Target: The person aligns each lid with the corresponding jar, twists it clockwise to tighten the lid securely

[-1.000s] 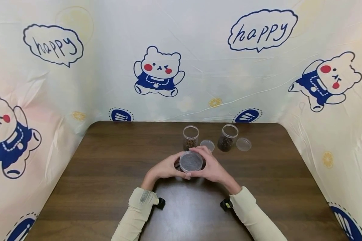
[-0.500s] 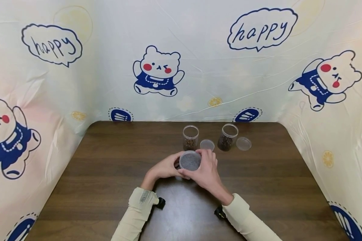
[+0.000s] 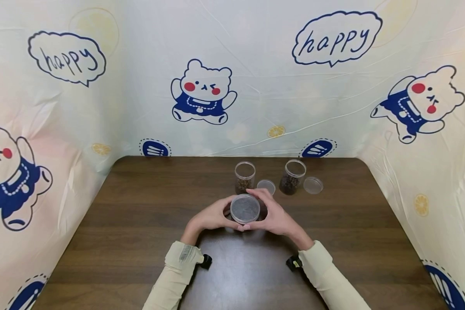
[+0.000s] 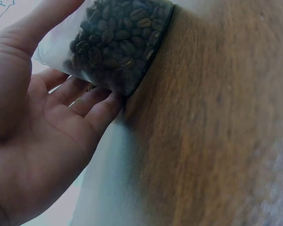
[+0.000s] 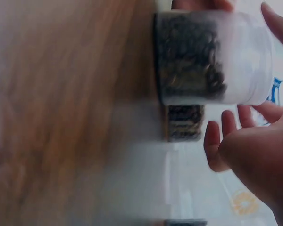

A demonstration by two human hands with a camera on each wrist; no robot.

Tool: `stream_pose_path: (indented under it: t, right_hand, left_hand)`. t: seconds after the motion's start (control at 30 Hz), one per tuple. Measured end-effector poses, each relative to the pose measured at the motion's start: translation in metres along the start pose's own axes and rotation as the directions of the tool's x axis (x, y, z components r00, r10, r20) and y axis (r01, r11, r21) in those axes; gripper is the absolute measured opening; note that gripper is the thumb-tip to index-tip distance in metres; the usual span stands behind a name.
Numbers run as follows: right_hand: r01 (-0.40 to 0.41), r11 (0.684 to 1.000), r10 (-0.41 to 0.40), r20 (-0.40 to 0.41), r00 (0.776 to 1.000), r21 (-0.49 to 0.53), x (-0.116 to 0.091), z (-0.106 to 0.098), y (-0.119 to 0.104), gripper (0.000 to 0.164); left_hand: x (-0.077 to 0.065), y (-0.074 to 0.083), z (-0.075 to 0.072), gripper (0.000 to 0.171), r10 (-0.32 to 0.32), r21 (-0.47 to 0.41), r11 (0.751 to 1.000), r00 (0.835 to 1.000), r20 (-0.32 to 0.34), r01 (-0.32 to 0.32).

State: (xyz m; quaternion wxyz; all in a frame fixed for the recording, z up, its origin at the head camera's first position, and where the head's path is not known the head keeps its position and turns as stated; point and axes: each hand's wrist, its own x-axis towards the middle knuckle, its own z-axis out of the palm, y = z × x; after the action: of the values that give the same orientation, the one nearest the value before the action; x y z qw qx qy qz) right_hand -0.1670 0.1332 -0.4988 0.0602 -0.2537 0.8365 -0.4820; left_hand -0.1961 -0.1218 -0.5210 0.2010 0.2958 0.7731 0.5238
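Note:
A clear jar of dark coffee beans [image 4: 118, 44] stands upright on the table, with a clear round lid [image 3: 245, 209] on its top. My left hand [image 3: 212, 214] grips the jar from the left, thumb in front and fingers behind. From the right, my right hand [image 3: 276, 216] curls round the lid, fingertips at its far rim and thumb at its near rim. In the right wrist view, the thumb and fingers lie on either side of the jar's lidded end, somewhat blurred. The thumbs meet in front of the jar.
Behind the hands, an uncovered jar of brown beans [image 3: 244, 178] and an uncovered jar of darker beans [image 3: 292, 178] stand on the wooden table [image 3: 147, 202]. One loose lid [image 3: 266, 187] lies between them, another lid [image 3: 313, 185] farther right. A printed cloth [image 3: 263, 103] surrounds the table.
My right hand turned inward over the lid half a second ago, then swung back out to about its earlier pose. My left hand and the jar stayed in place.

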Motion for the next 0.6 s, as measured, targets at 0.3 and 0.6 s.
stream_pose_path:
  t: [0.3, 0.6]
  right_hand:
    - [0.075, 0.997, -0.076, 0.05, 0.996, 0.02, 0.008, -0.003, 0.008, 0.088]
    - [-0.09, 0.983, 0.068, -0.136, 0.988, -0.159, 0.006, 0.01, -0.02, 0.084]
  left_hand:
    - [-0.002, 0.002, 0.002, 0.084, -0.018, -0.048, 0.999, 0.999, 0.027, 0.019]
    - [-0.001, 0.001, -0.001, 0.081, -0.029, -0.037, 0.999, 0.999, 0.012, 0.03]
